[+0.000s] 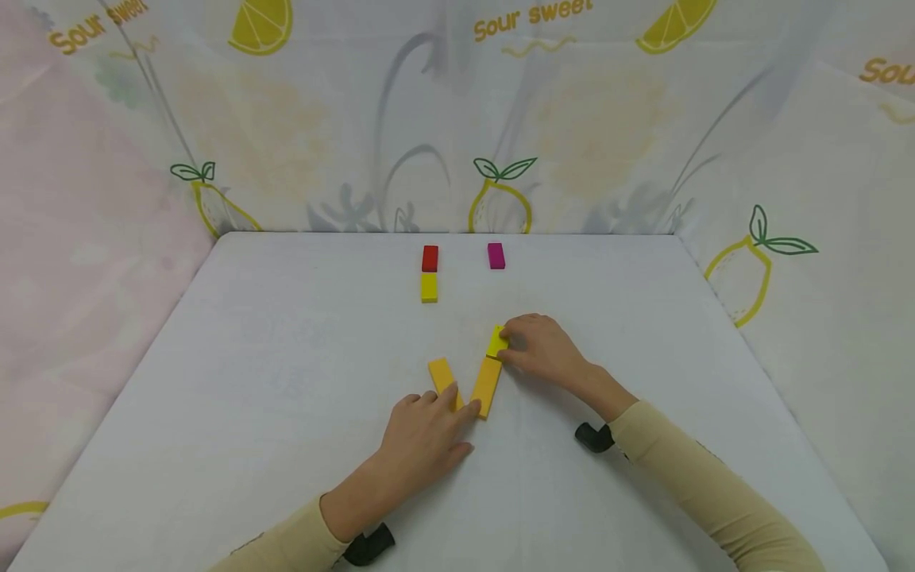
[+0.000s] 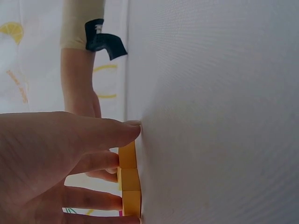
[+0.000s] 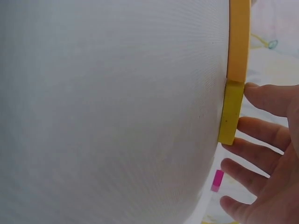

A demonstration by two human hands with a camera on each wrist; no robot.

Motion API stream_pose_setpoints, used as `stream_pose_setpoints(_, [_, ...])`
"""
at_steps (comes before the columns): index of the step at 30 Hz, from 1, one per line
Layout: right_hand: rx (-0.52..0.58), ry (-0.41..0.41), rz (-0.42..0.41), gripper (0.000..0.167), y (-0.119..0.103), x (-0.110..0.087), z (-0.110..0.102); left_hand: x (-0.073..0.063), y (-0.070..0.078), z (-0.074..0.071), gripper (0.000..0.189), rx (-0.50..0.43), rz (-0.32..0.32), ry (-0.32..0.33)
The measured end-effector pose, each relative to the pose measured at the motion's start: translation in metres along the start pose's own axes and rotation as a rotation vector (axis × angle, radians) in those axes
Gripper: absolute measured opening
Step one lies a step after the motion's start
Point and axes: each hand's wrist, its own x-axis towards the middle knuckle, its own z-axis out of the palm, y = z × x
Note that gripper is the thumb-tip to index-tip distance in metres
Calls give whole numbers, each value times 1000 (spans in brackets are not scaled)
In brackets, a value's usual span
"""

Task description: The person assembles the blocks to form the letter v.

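Observation:
Two long orange blocks form a V on the white table: the left orange block leans one way, the right orange block the other. My left hand has its fingers outstretched, fingertips touching both orange blocks near their close ends. In the left wrist view its thumb lies near the tabletop. End to end with the right orange block lies a shorter yellow block. My right hand holds this yellow block lightly, thumb by the joint and a finger at the far end; its other fingers are spread.
Farther back on the table, a red block lies end to end with another yellow block. To their right is a magenta block. A lemon-printed cloth rises behind the table. Black wrist mounts project below both forearms.

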Motion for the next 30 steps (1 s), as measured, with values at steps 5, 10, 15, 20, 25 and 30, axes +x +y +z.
stream_pose_setpoints(5, [4,18,-21,33,-1,-1,1,0,0,0,52,7,-3,7])
stream_pose_setpoints(10, [5,22,-38,32,-2,-2,1,-1,-1,0,52,3,-2,8])
stream_pose_setpoints(15, [-2,16,-39,32,-3,-2,1,-2,-1,1,52,3,-3,8])
stream_pose_setpoints(20, [-9,18,-55,31,-2,-1,2,-2,-1,1,52,-1,-4,18])
stream_pose_setpoints(25, [-2,13,-51,31,-3,-1,2,-2,-1,1,51,-1,-2,26])
stream_pose_setpoints(30, [-6,0,-34,31,-4,-2,2,-2,-1,2,51,-5,-4,29])
